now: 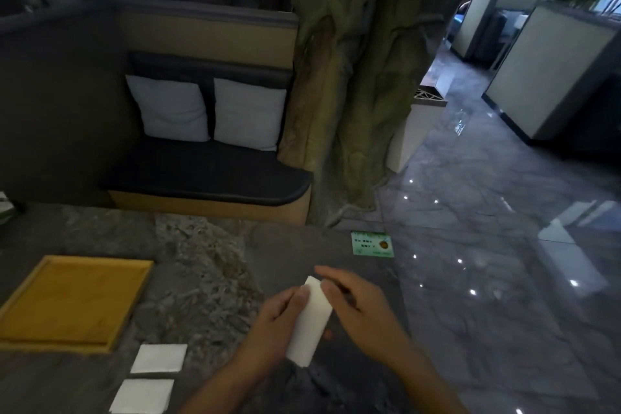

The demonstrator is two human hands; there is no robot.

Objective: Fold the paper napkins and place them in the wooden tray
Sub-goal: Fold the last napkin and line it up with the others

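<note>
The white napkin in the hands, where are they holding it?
Both hands hold the folded napkin above the table: the left hand grips its left long edge, the right hand pinches its upper right edge.

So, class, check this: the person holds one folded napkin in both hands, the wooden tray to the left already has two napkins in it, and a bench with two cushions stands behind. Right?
One detail is wrong. The wooden tray holds no napkins: the two napkins lie on the stone table, just in front of the tray. The head view shows this. The rest stands: left hand and right hand hold one folded napkin, and the bench has two cushions.
</note>
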